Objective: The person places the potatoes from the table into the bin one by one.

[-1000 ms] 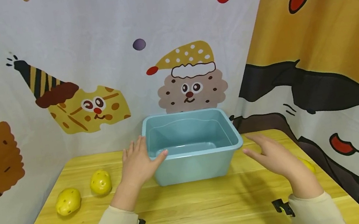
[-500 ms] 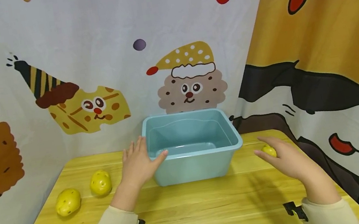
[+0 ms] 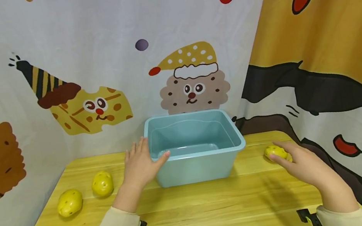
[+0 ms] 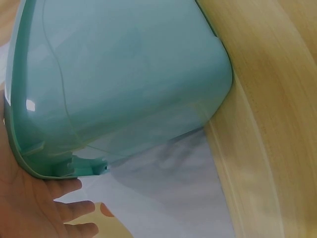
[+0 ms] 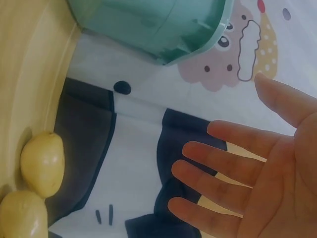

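Pale blue bin point(image 3: 193, 169), rim partly covered by the touching left hand point(image 3: 141, 164), fingers spread, not gripping, stands mid-worktop point(image 3: 196, 212) at back; right hand point(image 3: 302, 163), fingers extended, holding nothing, partly hides yellow potatoes point(image 3: 273, 149) in head view, but right wrist view shows two, one cut off.

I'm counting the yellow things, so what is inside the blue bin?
In the head view, the blue bin shows only bare inner walls and some bare floor. Its front wall covers the nearer floor, so I can't tell what lies there.
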Demonstrator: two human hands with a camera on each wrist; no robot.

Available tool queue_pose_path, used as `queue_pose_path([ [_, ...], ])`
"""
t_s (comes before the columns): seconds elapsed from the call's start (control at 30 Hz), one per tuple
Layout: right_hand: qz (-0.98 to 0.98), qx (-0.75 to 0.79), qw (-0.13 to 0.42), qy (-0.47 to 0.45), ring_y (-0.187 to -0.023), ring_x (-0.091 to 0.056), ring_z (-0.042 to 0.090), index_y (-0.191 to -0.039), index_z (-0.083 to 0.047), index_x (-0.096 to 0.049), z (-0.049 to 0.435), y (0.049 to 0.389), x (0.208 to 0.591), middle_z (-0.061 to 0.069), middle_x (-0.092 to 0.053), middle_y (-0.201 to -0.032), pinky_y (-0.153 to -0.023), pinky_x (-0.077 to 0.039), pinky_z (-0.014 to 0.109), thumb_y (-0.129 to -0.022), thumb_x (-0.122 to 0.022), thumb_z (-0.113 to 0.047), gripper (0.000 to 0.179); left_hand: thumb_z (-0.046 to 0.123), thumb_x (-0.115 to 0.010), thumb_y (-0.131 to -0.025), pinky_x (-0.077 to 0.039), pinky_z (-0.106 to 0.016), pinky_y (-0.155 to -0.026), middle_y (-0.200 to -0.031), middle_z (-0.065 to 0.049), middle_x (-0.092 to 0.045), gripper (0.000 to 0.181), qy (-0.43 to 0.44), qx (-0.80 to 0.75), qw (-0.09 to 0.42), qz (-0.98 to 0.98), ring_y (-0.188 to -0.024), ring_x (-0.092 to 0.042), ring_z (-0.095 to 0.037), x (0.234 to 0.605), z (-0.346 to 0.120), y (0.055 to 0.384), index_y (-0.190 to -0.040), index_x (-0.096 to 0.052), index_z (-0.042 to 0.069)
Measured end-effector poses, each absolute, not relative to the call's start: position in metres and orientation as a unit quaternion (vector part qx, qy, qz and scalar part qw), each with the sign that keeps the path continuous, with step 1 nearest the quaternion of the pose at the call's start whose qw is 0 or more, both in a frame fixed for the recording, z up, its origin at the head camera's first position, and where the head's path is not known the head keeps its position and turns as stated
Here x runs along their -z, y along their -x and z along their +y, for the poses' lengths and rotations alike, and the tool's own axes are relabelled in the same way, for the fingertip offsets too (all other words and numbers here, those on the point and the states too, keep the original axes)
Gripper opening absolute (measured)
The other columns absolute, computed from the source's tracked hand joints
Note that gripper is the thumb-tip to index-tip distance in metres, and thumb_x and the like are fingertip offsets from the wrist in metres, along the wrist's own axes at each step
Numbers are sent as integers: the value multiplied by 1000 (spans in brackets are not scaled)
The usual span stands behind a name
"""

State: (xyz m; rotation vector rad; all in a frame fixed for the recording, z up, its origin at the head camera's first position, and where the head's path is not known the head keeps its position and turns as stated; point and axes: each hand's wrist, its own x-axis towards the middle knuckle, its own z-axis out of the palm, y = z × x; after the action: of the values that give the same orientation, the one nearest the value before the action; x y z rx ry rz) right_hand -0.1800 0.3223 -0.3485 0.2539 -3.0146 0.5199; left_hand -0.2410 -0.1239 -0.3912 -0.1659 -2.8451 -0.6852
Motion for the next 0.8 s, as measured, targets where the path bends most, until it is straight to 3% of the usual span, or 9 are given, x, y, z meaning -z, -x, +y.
queue_pose_path([
  [0.6, -985, -162, 25, -52, -123, -43, 61, -145, 9, -43, 359, 186, 371, 40, -43, -141, -91, -39, 74, -101, -46, -58, 80, 83, -42, -86, -11, -66, -117, -163, -22, -23, 112, 55, 229, 108, -966, -146, -20, -49, 391, -123, 240, -156, -25, -3],
  [0.8, -985, -168, 13, -44, -123, -42, 62, -144, 10, -42, 371, 192, 381, 40, -42, -142, -91, -38, 74, -101, -45, -59, 81, 75, -49, -89, -10, -66, -117, -162, -22, -23, 105, 53, 230, 109, -966, -146, -20, -49, 391, -124, 241, -156, -25, -3],
])
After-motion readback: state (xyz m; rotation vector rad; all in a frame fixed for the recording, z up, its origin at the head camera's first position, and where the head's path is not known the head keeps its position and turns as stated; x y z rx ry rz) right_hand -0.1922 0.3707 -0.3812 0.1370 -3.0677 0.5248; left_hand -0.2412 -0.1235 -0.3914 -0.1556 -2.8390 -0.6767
